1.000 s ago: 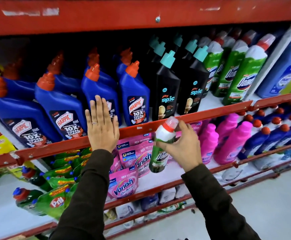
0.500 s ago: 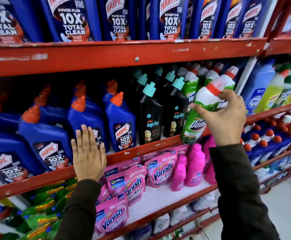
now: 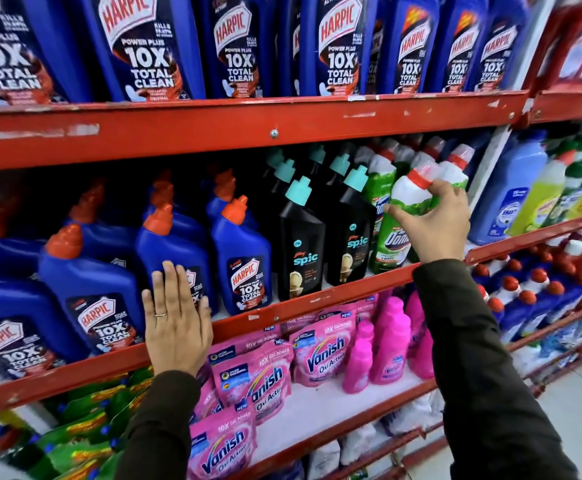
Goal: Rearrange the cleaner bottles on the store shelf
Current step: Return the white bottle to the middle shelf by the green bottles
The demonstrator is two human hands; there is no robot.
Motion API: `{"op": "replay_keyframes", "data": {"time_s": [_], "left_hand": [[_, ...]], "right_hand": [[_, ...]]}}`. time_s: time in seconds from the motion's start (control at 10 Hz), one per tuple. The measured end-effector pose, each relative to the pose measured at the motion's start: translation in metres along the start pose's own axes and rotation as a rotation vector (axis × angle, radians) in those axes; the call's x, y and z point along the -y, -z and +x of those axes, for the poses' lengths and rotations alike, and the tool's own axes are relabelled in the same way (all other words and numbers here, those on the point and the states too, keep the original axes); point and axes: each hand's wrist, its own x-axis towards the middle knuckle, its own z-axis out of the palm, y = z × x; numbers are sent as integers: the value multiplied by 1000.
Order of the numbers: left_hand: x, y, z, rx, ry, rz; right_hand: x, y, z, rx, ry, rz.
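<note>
My right hand (image 3: 433,221) grips a green and white Domex bottle (image 3: 397,223) with a red cap around its neck. The bottle stands at the front right of the middle shelf, beside other green Domex bottles (image 3: 379,181) and just right of the black Spic bottles (image 3: 301,244). My left hand (image 3: 175,323) lies flat with spread fingers on the red shelf rail (image 3: 282,310), in front of the blue Harpic bottles (image 3: 244,261). A ring sits on one finger.
Large Harpic bottles (image 3: 151,46) fill the top shelf. Pink Vanish pouches (image 3: 265,375) and pink bottles (image 3: 389,344) lie on the shelf below. Pale blue and yellow bottles (image 3: 524,195) stand in the right bay. Green packs (image 3: 85,427) sit at the lower left.
My right hand has carried the green bottle from below the rail up onto the middle shelf next to the other Domex bottles. The view has tilted upward. My left hand stays on the rail.
</note>
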Motion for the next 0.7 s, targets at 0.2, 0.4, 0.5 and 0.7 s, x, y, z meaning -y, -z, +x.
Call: {"op": "replay_keyframes", "data": {"time_s": [0.2, 0.4, 0.5, 0.7], "left_hand": [[0, 1, 0, -3, 4, -5], [1, 1, 1, 7, 5, 18], [0, 3, 0, 18, 7, 6], [-8, 11, 3, 45, 47, 21]], "right_hand": [[2, -13, 9, 76, -3, -102], [-11, -24, 17, 123, 38, -130], [-16, -27, 13, 150, 55, -96], [-23, -30, -29, 14, 124, 66]]}}
